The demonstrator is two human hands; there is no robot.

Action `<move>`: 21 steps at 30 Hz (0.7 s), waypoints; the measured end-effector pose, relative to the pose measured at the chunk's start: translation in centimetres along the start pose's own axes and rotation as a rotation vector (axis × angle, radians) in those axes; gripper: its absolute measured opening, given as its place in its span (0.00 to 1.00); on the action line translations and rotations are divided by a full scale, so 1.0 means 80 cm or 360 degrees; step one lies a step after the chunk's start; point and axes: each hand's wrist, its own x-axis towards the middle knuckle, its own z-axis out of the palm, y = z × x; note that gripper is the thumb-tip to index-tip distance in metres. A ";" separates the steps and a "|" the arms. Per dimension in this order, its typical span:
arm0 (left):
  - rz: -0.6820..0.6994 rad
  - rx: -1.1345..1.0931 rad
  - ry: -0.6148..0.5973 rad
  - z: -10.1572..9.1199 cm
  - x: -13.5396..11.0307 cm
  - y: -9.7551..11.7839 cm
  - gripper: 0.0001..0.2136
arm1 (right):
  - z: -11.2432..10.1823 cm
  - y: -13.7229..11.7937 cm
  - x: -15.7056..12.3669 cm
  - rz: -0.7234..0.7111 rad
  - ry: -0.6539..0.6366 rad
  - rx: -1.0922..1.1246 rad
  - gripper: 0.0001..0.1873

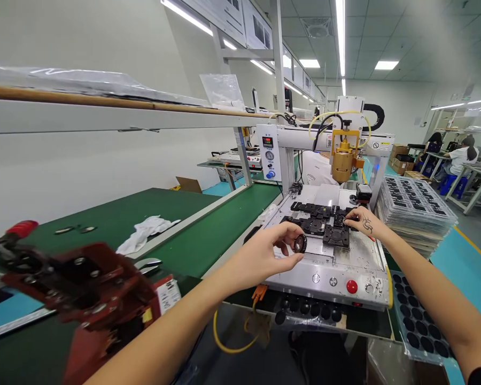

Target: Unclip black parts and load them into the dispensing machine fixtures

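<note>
My left hand (278,248) pinches a small round black ring (300,244) with a glassy centre, held up in front of the white dispensing machine (292,278). Farther right, my right hand (363,220) reaches to the black fixture plates (315,222) on the machine bed. Its fingertips are closed at the right-hand plate, and what they hold, if anything, is hidden. Above the plates hangs a gold-coloured dispensing head (343,160). A small black block (363,193) stands behind my right hand.
Stacked clear trays (419,214) with black parts stand right of the machine. A tray of black discs (419,315) lies below my right forearm. At left are a red hand press (100,289), a white glove (146,233) and a green belt (220,235). People sit far right.
</note>
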 end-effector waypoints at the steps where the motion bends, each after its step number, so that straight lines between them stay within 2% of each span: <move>1: -0.0014 0.0002 0.0012 0.000 -0.006 -0.002 0.15 | -0.001 0.001 0.001 -0.0003 -0.0021 -0.0001 0.12; 6: -0.0004 0.0004 0.0114 0.003 -0.034 -0.012 0.16 | -0.002 0.010 0.009 0.0006 -0.0129 -0.0042 0.12; 9: 0.0032 0.0061 0.0206 0.012 -0.051 -0.009 0.15 | -0.002 0.015 0.011 0.0028 -0.0153 -0.0087 0.13; 17: 0.0176 0.0004 0.0326 0.070 -0.080 0.008 0.16 | -0.006 0.010 0.006 0.0108 -0.0199 -0.0221 0.16; 21: 0.0239 0.0004 0.0362 0.084 -0.093 0.009 0.16 | -0.010 0.005 0.005 0.0128 -0.0222 -0.0284 0.16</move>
